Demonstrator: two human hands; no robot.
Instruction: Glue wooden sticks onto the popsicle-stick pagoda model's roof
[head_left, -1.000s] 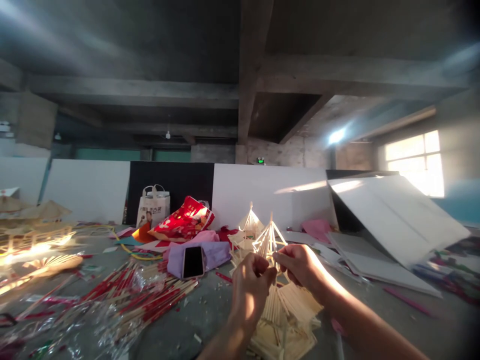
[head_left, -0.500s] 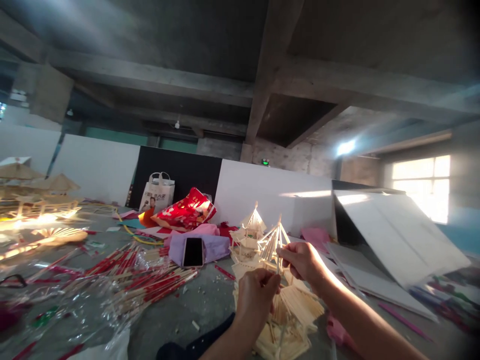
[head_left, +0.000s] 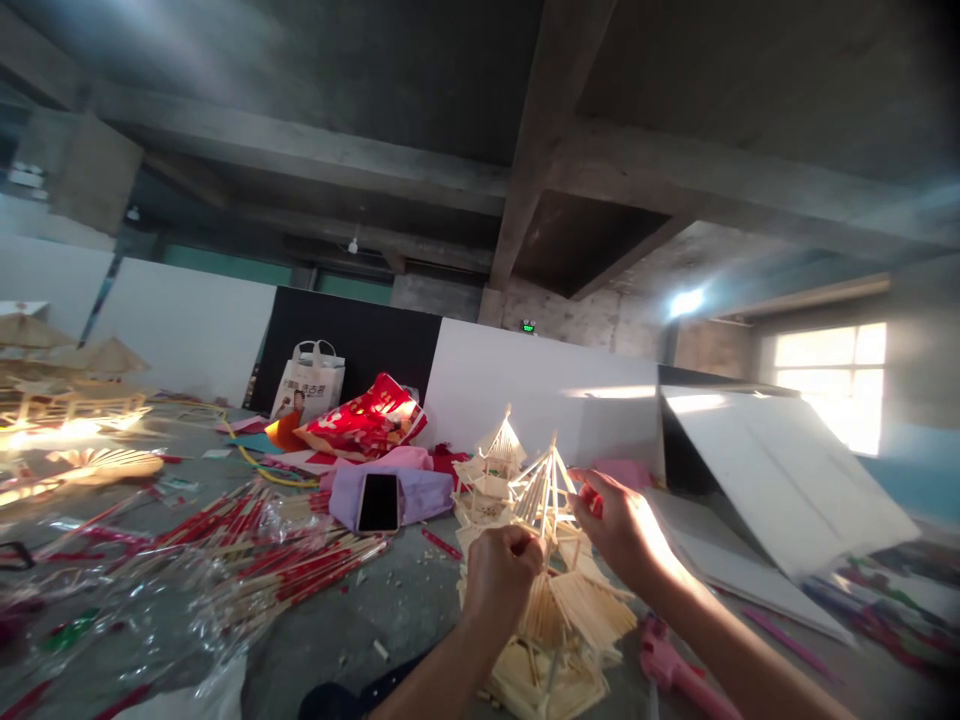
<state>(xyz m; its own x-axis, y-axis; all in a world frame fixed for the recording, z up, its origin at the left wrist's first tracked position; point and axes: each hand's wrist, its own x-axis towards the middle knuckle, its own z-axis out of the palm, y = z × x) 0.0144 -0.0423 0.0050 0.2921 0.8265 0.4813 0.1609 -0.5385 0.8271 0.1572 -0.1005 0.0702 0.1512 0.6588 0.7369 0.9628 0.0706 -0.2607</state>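
Observation:
A pale wooden stick model of a tiered pavilion [head_left: 551, 610] stands in front of me. Its nearer pointed roof frame [head_left: 553, 475] has bare slanting sticks with gaps on its right side; a finished-looking tower [head_left: 504, 450] rises behind. My left hand [head_left: 501, 575] is closed in a pinch at the left of the model, just below the roof frame; what its fingertips grip is hidden. Beside the frame's right side is my right hand [head_left: 619, 515], its fingers extended and apart, with nothing visible in them. A pink glue gun [head_left: 671, 665] lies under my right forearm.
Red-and-natural sticks [head_left: 300, 565] and clear plastic wrap [head_left: 150, 600] cover the floor at left. A phone [head_left: 379, 502] rests on purple cloth [head_left: 427, 497]. Behind are a red bag [head_left: 367, 418] and a white carrier bag [head_left: 311, 380]. White boards [head_left: 780, 470] lean at right.
My right hand has moved off the stick at the roof frame, a little to the right, and its fingers have spread. My left hand stays pinched near the model. The view has shifted slightly.

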